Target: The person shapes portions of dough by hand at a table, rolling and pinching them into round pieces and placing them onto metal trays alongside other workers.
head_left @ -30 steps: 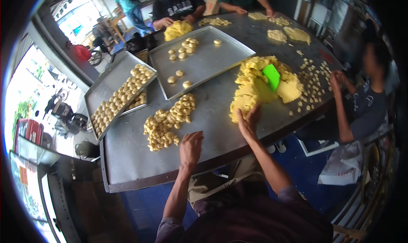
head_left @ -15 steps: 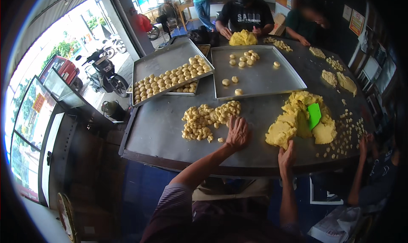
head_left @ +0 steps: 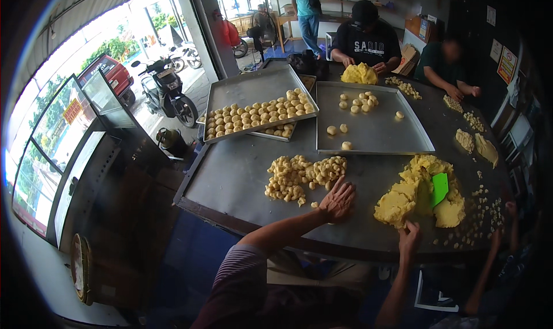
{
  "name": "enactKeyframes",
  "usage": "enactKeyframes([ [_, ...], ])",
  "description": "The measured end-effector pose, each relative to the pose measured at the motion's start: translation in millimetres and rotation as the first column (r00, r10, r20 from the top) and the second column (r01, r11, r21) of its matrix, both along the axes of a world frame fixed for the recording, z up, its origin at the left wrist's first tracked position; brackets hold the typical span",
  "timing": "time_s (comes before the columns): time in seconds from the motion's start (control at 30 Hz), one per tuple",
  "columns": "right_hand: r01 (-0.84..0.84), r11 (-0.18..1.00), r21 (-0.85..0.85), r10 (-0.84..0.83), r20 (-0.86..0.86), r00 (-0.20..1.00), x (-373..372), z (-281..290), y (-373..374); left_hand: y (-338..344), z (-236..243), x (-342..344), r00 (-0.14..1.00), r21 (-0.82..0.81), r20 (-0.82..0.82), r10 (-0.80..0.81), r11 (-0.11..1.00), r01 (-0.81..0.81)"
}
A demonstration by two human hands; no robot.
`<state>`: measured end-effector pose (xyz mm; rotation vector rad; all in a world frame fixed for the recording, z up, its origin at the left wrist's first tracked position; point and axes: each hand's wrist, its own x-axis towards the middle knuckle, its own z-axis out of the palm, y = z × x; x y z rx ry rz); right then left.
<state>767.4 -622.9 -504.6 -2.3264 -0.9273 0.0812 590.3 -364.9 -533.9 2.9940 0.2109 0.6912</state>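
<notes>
My left hand (head_left: 338, 202) lies palm down on the metal table, fingers stretched out toward a pile of small pale dough pieces (head_left: 288, 176). Its fingertips are at the pile's right edge; what is under the palm is hidden. One loose piece sits beside the hand's left side. My right hand (head_left: 409, 237) pinches the near edge of a big lump of yellow dough (head_left: 397, 202). Stuck in that lump is a bright green plastic scraper (head_left: 439, 189), standing clear of my fingers.
Two metal trays, one with rows of dough balls (head_left: 259, 116) and one with several scattered balls (head_left: 380, 127), stand beyond the piles. Small dough bits (head_left: 487, 211) lie at the right, near a co-worker's arms (head_left: 489, 265). Two people (head_left: 368, 44) work across the table (head_left: 230, 185).
The whole view has shifted, so the table appears lower and farther right. Both my hands keep about the same places beside the dough. The far-right person's raised hand has come down.
</notes>
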Motion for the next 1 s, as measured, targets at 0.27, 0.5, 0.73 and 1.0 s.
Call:
enactKeyframes([
  [0.27,0.066,0.987,0.148,-0.070,0.023,0.997,-27.3,-5.8,13.6,-0.2,-7.9,0.3,0.993,-0.025,0.112,0.029,0.999,-0.026],
  [0.5,0.112,0.991,0.071,-0.111,-0.020,0.994,-29.5,-0.6,25.8,-24.3,-19.3,-7.6,0.921,-0.081,-0.010,0.388,0.918,-0.388],
  [0.73,0.094,0.995,-0.021,-0.085,0.272,0.959,-18.1,-11.2,-4.5,-66.7,-3.7,-60.8,0.949,-0.034,0.043,0.313,0.950,-0.311],
  [1.0,0.018,0.999,-0.035,-0.005,0.352,0.936,-54.3,-24.2,-17.5,-78.5,-7.4,-58.2,0.842,-0.392,0.007,0.540,0.776,-0.494],
])
